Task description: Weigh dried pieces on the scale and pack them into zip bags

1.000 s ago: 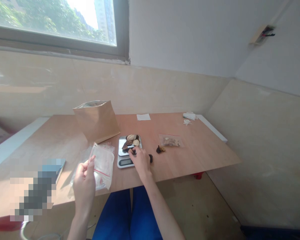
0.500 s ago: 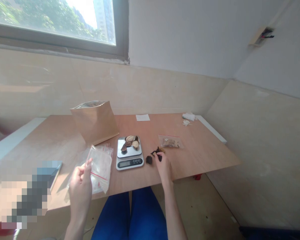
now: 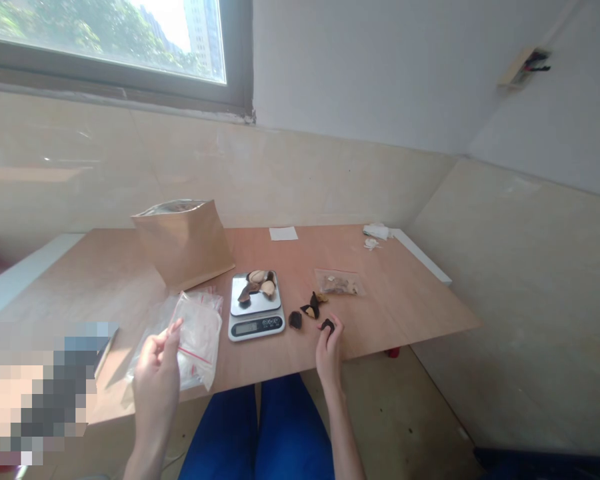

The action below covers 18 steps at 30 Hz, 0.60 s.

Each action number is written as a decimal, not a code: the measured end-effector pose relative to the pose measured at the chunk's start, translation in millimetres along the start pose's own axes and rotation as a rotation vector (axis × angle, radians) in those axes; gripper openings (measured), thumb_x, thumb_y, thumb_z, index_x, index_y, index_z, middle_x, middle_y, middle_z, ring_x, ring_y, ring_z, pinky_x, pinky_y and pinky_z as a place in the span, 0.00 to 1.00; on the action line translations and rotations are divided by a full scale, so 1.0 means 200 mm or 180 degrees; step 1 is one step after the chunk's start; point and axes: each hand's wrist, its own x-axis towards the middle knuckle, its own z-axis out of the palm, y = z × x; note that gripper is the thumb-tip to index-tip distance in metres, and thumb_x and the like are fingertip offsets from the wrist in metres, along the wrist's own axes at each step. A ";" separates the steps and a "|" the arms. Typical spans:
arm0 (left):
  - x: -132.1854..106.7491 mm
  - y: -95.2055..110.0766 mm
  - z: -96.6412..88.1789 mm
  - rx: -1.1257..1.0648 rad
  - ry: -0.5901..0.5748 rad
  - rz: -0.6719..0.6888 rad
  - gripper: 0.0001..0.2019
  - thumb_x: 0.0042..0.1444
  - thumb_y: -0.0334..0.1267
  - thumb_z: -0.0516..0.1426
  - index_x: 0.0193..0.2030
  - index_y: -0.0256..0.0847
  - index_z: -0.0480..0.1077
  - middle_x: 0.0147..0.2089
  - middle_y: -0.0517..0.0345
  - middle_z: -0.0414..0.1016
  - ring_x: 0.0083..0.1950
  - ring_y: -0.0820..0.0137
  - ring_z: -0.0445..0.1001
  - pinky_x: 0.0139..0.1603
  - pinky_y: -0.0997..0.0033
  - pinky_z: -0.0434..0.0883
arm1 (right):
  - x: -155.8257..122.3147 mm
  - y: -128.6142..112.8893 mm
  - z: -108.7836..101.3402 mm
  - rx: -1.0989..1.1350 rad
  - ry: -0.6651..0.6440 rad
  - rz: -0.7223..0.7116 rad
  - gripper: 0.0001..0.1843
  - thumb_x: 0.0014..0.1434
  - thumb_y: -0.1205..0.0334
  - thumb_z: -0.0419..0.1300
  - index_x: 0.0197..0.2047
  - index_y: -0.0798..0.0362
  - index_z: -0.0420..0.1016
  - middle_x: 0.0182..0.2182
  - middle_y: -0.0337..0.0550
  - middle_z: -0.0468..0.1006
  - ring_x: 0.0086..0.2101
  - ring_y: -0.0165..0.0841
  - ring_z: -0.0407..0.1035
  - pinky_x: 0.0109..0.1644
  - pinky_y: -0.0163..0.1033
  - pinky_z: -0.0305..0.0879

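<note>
My left hand (image 3: 155,377) pinches the edge of a clear zip bag with a red seal line (image 3: 197,340), which hangs partly upright above the table. My right hand (image 3: 329,353) is to the right of a digital kitchen scale (image 3: 256,325), with its fingers curled around a dark dried piece (image 3: 327,325). Tan and dark pieces lie on the scale's metal plate. Two more dark pieces (image 3: 295,320) sit on the bare wood just beyond my right hand. The scale's display is too small to read.
A kraft paper pouch (image 3: 183,243) stands on the wooden table (image 3: 390,313) behind the bags. A small bag of pale bits (image 3: 339,283), a white paper slip (image 3: 283,233) and white tissue (image 3: 377,231) lie further back. A pixelated blur (image 3: 43,400) covers the lower left.
My right hand has moved from the scale plate to the right and nearer me, holding a dark piece. Several dark pieces now lie on the table beside the scale. My left hand has barely moved.
</note>
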 end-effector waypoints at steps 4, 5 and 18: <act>0.00 0.00 0.00 -0.0025 -0.0159 -0.0317 0.23 0.46 0.59 0.53 0.37 0.42 0.72 0.31 0.58 0.71 0.38 0.61 0.69 0.41 0.62 0.64 | 0.00 0.02 0.00 0.0042 -0.0001 -0.0005 0.22 0.63 0.51 0.43 0.52 0.59 0.58 0.35 0.54 0.74 0.36 0.38 0.72 0.41 0.44 0.68; 0.00 0.00 0.00 -0.0030 -0.0163 -0.0296 0.23 0.46 0.59 0.53 0.38 0.43 0.72 0.31 0.58 0.71 0.38 0.61 0.69 0.42 0.62 0.64 | 0.00 0.02 0.00 0.0037 0.0008 -0.0008 0.22 0.63 0.51 0.43 0.52 0.59 0.58 0.36 0.54 0.74 0.36 0.38 0.72 0.41 0.43 0.68; 0.02 -0.05 0.02 -0.0232 -0.0219 -0.0164 0.21 0.47 0.57 0.54 0.38 0.42 0.72 0.37 0.57 0.73 0.40 0.63 0.70 0.45 0.62 0.65 | -0.01 0.04 0.02 -0.0110 0.0104 -0.0164 0.23 0.63 0.48 0.42 0.51 0.58 0.58 0.38 0.59 0.74 0.37 0.40 0.73 0.39 0.45 0.69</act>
